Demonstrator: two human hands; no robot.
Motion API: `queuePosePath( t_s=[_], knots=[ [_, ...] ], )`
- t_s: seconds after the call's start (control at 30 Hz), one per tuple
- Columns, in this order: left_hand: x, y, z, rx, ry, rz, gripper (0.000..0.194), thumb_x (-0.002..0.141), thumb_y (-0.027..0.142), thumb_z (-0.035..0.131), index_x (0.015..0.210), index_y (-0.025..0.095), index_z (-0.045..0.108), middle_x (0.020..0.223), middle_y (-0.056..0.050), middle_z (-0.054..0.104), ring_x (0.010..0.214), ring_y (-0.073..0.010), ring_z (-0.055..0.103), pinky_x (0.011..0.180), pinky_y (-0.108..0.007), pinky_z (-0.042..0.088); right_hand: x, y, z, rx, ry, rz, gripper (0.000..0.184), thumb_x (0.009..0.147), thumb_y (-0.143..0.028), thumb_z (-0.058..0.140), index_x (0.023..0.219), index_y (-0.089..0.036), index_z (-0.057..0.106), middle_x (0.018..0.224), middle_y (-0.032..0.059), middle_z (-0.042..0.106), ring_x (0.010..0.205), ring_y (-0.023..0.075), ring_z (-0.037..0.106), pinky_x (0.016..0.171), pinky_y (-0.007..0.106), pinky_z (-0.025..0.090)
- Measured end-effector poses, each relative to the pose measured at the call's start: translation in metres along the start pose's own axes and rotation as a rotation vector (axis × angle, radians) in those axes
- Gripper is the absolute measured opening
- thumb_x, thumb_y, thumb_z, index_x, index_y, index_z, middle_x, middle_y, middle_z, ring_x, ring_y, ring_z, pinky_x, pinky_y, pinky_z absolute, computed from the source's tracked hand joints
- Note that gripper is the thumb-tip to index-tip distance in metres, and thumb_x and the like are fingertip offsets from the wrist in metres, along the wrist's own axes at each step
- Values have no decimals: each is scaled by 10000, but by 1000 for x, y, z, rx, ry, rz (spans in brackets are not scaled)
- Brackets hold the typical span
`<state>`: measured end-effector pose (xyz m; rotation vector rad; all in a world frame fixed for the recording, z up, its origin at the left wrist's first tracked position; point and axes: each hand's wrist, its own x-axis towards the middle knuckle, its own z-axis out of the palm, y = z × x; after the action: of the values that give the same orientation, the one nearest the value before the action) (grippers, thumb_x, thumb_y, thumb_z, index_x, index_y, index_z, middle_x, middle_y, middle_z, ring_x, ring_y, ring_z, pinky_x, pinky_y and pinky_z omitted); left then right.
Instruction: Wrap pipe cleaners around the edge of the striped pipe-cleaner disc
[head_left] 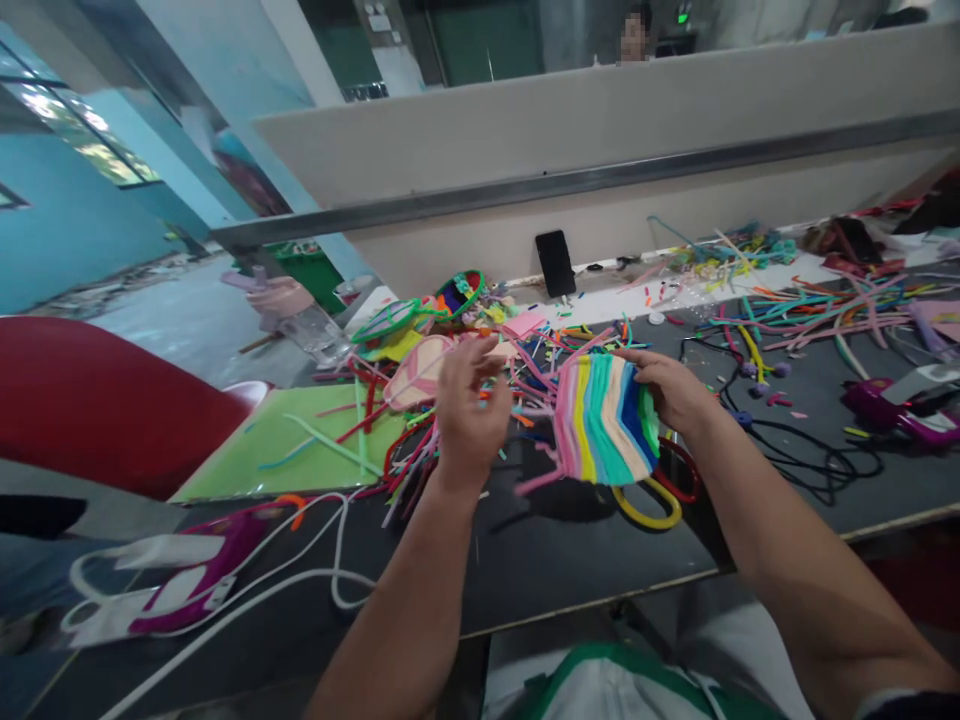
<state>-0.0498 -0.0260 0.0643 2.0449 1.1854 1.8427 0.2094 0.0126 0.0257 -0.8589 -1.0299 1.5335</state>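
My right hand (675, 390) grips the right edge of a striped pipe-cleaner piece (600, 420), with bands of pink, yellow, teal, cream, blue and green. Loose pink ends stick out from its left side. My left hand (474, 405) is raised just left of those ends, fingers apart and nothing in them. Below the piece's right corner, a yellow loop handle (651, 508) and a red loop handle (686, 472) show; what they belong to is hidden. Behind my left hand lies a pink pipe-cleaner shape (418, 375) among loose stems.
Purple glue guns (191, 575) with cords lie at the left and right. A green sheet (300, 440), a clear bottle (300, 320), a phone (555, 263), pipe cleaners (817, 300) and black cords (814, 455) are around. A white partition (525, 130) stands behind; a person is beyond.
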Motion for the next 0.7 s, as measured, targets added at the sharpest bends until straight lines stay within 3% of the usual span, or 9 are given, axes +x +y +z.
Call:
queuePosePath(
  t_s=[0.07, 0.13, 0.23, 0.3, 0.4, 0.53, 0.7],
  knots=[
    [-1, 6, -1, 41, 203, 94, 252, 757, 130, 566, 999, 187, 610, 1065, -71, 570, 1006, -196, 566, 898, -382, 468, 4, -1, -3, 69, 110, -95, 467, 573, -98, 514, 1002, -193, 674, 910, 9, 714, 788, 182, 637, 674, 275, 487],
    [-1, 5, 0, -21, 308, 59, 166, 730, 109, 571, 876, 176, 611, 944, -47, 579, 956, -185, 566, 886, -368, 463, 7, -1, -7, 134, 169, -174, 480, 561, -100, 504, 1002, -200, 666, 858, -7, 708, 720, 166, 622, 625, 266, 473],
    [4, -10, 5, -380, 359, -253, 154, 690, 89, 547, 815, 166, 591, 789, -4, 561, 715, -115, 563, 738, -286, 486, 7, 0, -8, 199, 165, -245, 515, 537, -88, 494, 1010, -212, 658, 828, -25, 698, 668, 145, 598, 589, 252, 453],
    [6, -21, 9, -610, 222, -529, 163, 649, 85, 553, 787, 156, 603, 736, 6, 568, 659, -100, 560, 697, -260, 483, 5, 3, -4, 212, 117, -230, 513, 535, -82, 493, 1001, -213, 662, 856, -24, 699, 689, 143, 599, 601, 249, 453],
    [5, -28, 11, -746, -142, -820, 242, 606, 98, 630, 844, 140, 650, 795, -21, 632, 681, -114, 594, 686, -249, 485, 0, 6, 5, 180, 6, -138, 483, 544, -78, 493, 972, -204, 677, 870, -10, 702, 714, 150, 605, 634, 257, 461],
    [0, -19, 11, -801, -481, -912, 326, 639, 148, 688, 964, 126, 671, 837, -57, 675, 715, -148, 630, 709, -275, 497, -4, 9, 15, 148, -56, -111, 456, 520, -66, 483, 899, -207, 693, 855, -4, 704, 757, 172, 616, 717, 304, 476],
    [-4, -12, 13, -853, -559, -1007, 292, 639, 128, 697, 929, 141, 674, 800, -46, 682, 727, -156, 646, 751, -298, 510, -4, 9, 20, 136, -58, -102, 472, 500, -48, 475, 886, -212, 693, 857, -8, 707, 785, 176, 626, 762, 313, 474]
  ],
)
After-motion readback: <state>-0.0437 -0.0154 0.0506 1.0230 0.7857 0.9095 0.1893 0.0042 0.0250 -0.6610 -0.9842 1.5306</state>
